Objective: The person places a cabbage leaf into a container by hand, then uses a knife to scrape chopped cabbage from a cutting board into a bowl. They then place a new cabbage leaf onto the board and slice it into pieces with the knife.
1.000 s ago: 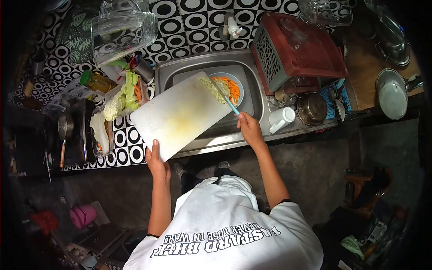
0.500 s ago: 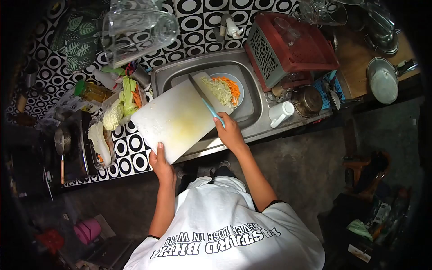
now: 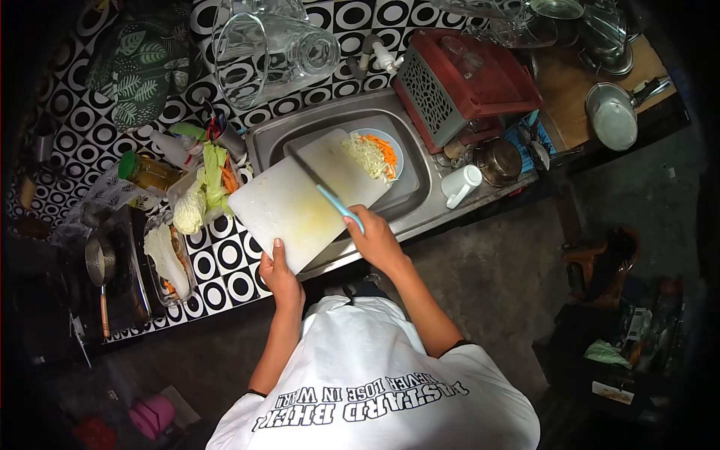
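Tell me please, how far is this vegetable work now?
Looks done: orange strips and pale shreds are cut and lie together at the round dish.
In hand: the left hand holds the cutting board against the dish side; the right hand holds the knife over its mostly bare surface.
Perhaps left: the larger leafy pieces on the counter, if they are wanted.

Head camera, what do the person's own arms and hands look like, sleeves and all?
The left hand and right hand are bare, with no gloves and no watch or bracelet visible. The forearms are uncovered below short white sleeves with dark edges. They belong to a white shirt printed with dark-outlined block lettering.
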The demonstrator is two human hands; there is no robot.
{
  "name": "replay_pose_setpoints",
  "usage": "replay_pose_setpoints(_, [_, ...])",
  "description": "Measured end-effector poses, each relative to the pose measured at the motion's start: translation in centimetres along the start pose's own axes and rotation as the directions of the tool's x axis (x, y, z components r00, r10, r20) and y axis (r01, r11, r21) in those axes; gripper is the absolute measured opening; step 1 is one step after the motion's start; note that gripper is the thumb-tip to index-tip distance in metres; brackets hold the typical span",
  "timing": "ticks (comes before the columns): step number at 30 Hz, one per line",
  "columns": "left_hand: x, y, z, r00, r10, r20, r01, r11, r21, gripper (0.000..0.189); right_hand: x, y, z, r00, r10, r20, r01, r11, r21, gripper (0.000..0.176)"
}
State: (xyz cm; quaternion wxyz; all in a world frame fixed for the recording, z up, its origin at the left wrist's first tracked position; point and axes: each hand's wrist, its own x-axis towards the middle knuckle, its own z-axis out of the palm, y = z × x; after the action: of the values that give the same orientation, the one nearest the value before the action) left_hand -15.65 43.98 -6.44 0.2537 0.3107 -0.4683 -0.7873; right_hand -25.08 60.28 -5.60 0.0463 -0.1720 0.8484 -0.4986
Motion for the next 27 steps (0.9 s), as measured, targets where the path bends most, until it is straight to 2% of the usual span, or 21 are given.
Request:
replay_pose_setpoints(2, [0.1,-0.1,-0.2,1.0,0.002,0.011,-0.002,1.0,0.001,0.026,-0.2,-0.3,0.4,0.998,-0.045,0.046,0.046,0.999,-0.02,0.024])
replay_pose_setpoints(4, [0.1,-0.1,-0.4,1.0,0.007,0.02,-0.007,1.0,0.003,0.026,-0.1,0.2,0.1,0.999,-0.02,0.038,0.022,0.999,-0.043,0.024])
replay_pose_setpoints(7, [0.0,0.0,-0.5,1.0,0.012,0.024,-0.012,1.0,0.016,0.028,0.0,2.1,-0.8,0.998,0.022,-0.053,-0.026,0.997,-0.067,0.025])
replay_pose_setpoints(12, [0.3,-0.2,-0.7,1.0,-0.005,-0.011,0.004,0.999,-0.032,0.031,0.7,5.0,-2.6,0.993,0.065,-0.097,-0.072,0.995,-0.074,0.024])
replay_pose_setpoints(18, [0.9,0.8,-0.4,0.999,-0.034,-0.034,0.033,0.999,-0.035,0.031,-0.1,6.0,-5.6,0.999,-0.031,0.034,0.032,0.999,-0.006,0.024])
replay_pose_setpoints(21, [1.6,1.0,-0.9,0.998,-0.051,-0.026,0.051,0.999,-0.004,0.033,-0.9,8.5,-7.2,0.986,-0.157,0.059,0.16,0.985,-0.062,0.027])
replay_pose_setpoints(24, [2.3,1.1,-1.3,0.998,-0.06,-0.035,0.061,0.998,0.027,0.033,-1.0,11.2,-8.9,0.974,-0.166,0.155,0.188,0.971,-0.146,0.026])
replay_pose_setpoints(27, [2.8,1.3,-1.5,0.995,-0.087,-0.041,0.088,0.996,0.023,0.034,0.0,13.3,-10.2,0.962,-0.184,0.204,0.214,0.967,-0.139,0.024])
